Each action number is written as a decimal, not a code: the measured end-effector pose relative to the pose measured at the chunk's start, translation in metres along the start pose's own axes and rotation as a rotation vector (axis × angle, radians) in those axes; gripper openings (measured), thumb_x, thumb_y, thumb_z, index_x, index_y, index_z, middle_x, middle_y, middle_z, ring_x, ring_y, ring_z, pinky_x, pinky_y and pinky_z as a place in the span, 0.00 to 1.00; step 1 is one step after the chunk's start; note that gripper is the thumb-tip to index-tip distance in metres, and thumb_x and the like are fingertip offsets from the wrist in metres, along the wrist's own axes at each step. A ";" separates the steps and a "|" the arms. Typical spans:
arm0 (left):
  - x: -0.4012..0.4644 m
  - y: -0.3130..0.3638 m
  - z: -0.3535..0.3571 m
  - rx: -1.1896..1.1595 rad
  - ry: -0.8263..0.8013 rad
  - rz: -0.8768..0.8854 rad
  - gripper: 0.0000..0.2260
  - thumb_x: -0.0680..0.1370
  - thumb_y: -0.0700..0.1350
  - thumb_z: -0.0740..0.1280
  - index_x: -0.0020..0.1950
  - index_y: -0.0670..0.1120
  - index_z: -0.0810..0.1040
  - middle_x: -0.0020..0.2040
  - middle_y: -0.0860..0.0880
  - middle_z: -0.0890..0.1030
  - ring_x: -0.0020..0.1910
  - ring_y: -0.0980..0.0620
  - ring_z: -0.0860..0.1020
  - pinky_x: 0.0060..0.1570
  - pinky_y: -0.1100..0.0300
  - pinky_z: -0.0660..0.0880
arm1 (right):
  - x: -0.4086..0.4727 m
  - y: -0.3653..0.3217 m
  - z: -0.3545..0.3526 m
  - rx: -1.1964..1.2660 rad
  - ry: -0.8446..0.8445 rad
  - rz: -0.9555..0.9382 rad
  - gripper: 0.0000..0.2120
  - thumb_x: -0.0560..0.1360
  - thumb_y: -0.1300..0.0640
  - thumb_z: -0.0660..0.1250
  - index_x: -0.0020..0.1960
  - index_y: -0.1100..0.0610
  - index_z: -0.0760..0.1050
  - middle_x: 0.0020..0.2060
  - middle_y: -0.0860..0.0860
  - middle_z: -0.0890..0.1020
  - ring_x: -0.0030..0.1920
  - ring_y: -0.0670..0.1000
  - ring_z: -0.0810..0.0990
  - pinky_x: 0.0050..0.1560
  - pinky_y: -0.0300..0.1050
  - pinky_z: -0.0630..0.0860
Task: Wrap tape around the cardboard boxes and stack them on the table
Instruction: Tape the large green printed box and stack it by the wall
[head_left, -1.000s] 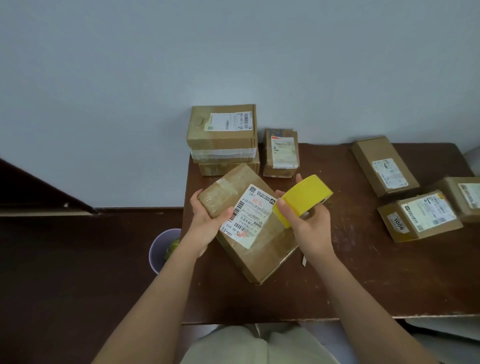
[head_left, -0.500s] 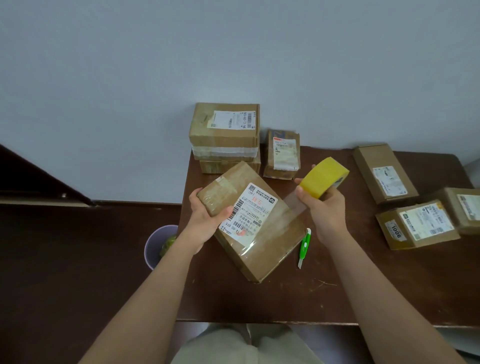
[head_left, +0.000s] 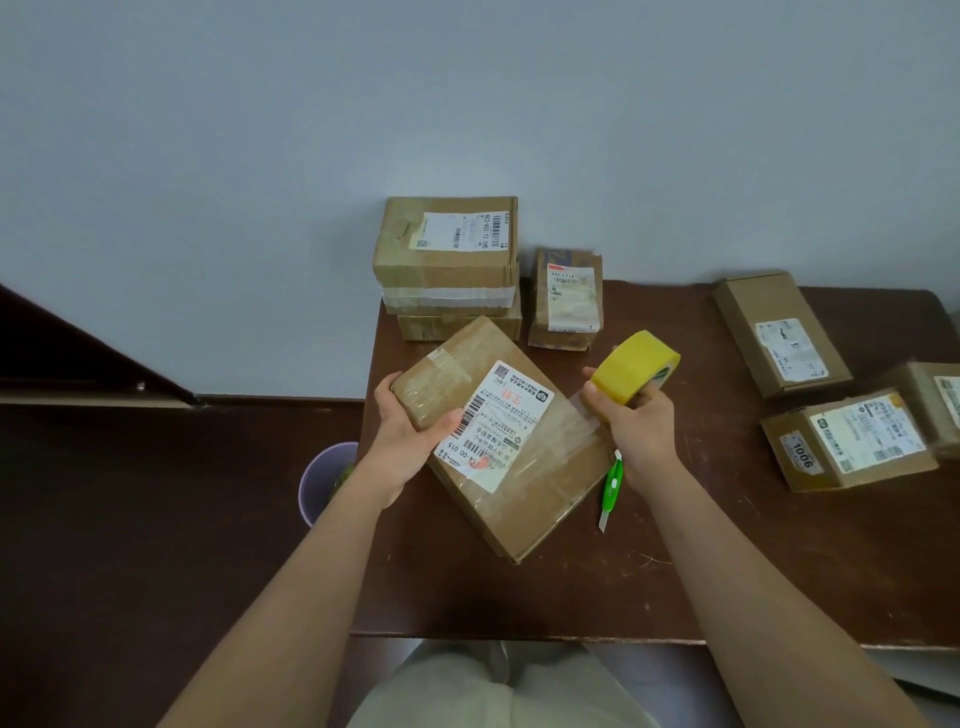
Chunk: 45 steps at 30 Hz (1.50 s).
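Left hand (head_left: 410, 426) grips the far-left corner of a labelled cardboard box (head_left: 524, 467) lying askew on the brown table (head_left: 675, 582), thumb on its top face. Right hand (head_left: 641, 426), fingers curled, holds a yellow tape roll (head_left: 631, 371) above the box's right edge; a clear strip of tape (head_left: 584, 415) runs from roll to box top. A green utility knife (head_left: 612, 488) lies just beside the box. Stacked boxes (head_left: 449, 270) stand at the wall; three further boxes (head_left: 852, 441) lie at right.

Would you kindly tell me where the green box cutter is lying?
The green box cutter lies on the table, between the held box and the right hand's wrist.
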<state>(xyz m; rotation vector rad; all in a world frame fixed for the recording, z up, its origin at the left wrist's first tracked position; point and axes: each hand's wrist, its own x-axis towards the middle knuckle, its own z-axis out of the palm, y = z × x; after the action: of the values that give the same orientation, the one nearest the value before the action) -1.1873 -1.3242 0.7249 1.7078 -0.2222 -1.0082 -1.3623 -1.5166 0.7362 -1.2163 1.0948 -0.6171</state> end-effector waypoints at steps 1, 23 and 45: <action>0.000 0.000 0.001 0.000 0.003 -0.002 0.42 0.72 0.48 0.76 0.73 0.61 0.49 0.71 0.49 0.66 0.68 0.50 0.70 0.67 0.46 0.72 | 0.000 0.003 0.001 0.017 -0.003 0.021 0.09 0.74 0.65 0.73 0.51 0.55 0.82 0.45 0.43 0.86 0.46 0.44 0.84 0.48 0.40 0.80; -0.027 -0.006 0.106 1.254 0.299 0.503 0.30 0.83 0.61 0.41 0.81 0.45 0.51 0.81 0.42 0.53 0.80 0.45 0.48 0.77 0.42 0.46 | 0.004 0.016 0.005 0.037 -0.146 0.303 0.09 0.76 0.59 0.73 0.52 0.47 0.82 0.51 0.51 0.86 0.53 0.51 0.83 0.53 0.45 0.80; 0.019 0.047 0.158 1.137 0.362 0.345 0.23 0.72 0.43 0.66 0.67 0.45 0.72 0.74 0.39 0.61 0.72 0.38 0.60 0.73 0.45 0.55 | 0.004 0.010 -0.004 0.097 -0.170 0.244 0.11 0.77 0.56 0.73 0.54 0.62 0.80 0.48 0.59 0.85 0.47 0.53 0.83 0.49 0.51 0.80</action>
<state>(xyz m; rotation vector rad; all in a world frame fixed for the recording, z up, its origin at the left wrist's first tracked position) -1.2725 -1.4645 0.7473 2.6844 -0.9422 -0.2477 -1.3659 -1.5184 0.7255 -1.0133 1.0380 -0.3677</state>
